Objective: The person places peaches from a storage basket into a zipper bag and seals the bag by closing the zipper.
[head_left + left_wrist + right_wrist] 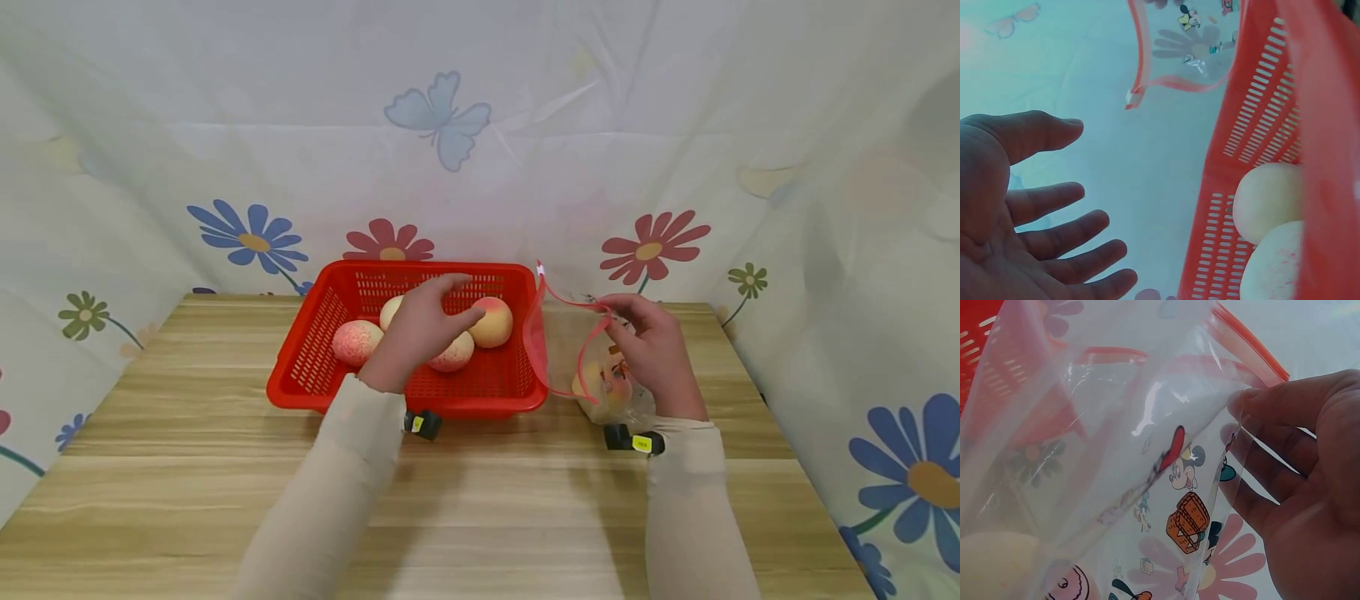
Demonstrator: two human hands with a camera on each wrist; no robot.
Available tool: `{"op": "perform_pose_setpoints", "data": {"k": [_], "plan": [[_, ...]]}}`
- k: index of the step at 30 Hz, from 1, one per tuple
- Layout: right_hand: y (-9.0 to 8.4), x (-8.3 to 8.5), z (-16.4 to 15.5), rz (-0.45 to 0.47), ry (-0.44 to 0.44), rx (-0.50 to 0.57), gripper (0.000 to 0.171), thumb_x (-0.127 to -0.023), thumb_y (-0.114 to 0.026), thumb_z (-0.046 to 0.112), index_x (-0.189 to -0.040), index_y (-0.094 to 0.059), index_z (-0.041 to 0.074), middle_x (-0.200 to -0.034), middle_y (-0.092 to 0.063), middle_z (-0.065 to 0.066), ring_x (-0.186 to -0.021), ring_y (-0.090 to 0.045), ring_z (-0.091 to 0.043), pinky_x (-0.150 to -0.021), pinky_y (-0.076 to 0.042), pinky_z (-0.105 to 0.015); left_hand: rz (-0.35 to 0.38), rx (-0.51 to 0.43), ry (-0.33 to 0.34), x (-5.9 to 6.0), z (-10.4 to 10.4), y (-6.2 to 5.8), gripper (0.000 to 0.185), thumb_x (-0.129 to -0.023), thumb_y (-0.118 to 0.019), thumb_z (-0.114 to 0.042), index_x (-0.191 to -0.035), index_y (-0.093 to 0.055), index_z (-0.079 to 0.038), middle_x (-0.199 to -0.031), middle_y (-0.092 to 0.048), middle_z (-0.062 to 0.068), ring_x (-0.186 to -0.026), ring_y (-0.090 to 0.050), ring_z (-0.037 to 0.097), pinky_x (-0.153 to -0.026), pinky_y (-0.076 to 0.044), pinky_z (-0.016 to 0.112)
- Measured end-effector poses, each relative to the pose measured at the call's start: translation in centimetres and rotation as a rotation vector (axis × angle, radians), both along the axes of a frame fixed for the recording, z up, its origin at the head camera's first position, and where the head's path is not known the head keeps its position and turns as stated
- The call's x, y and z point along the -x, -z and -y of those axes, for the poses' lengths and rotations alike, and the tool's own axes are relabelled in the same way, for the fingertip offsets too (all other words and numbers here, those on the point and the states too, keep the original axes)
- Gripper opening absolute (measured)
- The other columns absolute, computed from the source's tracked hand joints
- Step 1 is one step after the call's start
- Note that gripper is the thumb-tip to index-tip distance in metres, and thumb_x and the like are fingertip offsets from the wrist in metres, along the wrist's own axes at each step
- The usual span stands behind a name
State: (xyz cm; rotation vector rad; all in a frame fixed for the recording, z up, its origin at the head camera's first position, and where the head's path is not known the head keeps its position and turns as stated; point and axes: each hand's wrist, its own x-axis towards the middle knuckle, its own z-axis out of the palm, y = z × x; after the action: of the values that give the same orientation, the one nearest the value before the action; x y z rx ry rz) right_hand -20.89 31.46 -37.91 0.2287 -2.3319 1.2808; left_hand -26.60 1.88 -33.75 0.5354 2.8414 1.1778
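Left hand (420, 332): fingers spread wide above red basket (450, 407)
Right hand (658, 350): pinches rim of clear bag (558, 333)
Basket: four peaches (492, 322) visible
Bag: pale peach (997, 569) inside

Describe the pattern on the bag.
The bag is clear with multicoloured cartoon prints, best seen in the right wrist view.

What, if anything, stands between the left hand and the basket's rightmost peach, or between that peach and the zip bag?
Nothing visible blocks the left hand from the rightmost peach. Between that peach and the clear zip bag, whose open mouth the right hand holds, stands the right wall of the red basket.
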Motion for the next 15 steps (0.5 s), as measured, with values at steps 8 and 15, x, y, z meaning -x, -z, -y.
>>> {"op": "perform_pose_setpoints", "data": {"k": [8, 15], "plan": [[0.1, 0.1, -0.1, -0.013, -0.004, 0.015, 0.023, -0.094, -0.06, 0.009, -0.116, -0.066, 0.005, -0.113, -0.067, -0.01, -0.106, -0.059, -0.012, -0.078, -0.052, -0.01, 0.055, 0.059, 0.003, 1.4, 0.2, -0.5, 0.067, -0.086, -0.067, -0.046, -0.142, -0.047, -0.016, -0.138, -0.055, 0.004, -0.121, -0.054, 0.026, -0.1, -0.049, 0.048], [0.1, 0.1, -0.1, -0.013, -0.014, 0.026, 0.023, -0.094, -0.061, 0.009, -0.116, -0.066, 0.005, -0.113, -0.067, -0.01, -0.106, -0.058, -0.008, -0.074, -0.054, -0.013, 0.182, 0.125, 0.019, 3.0, 0.1, -0.6, 0.07, -0.085, -0.068, -0.046, -0.145, -0.044, -0.019, -0.14, -0.053, 0.002, -0.121, -0.052, 0.025, -0.101, -0.048, 0.05]]}}
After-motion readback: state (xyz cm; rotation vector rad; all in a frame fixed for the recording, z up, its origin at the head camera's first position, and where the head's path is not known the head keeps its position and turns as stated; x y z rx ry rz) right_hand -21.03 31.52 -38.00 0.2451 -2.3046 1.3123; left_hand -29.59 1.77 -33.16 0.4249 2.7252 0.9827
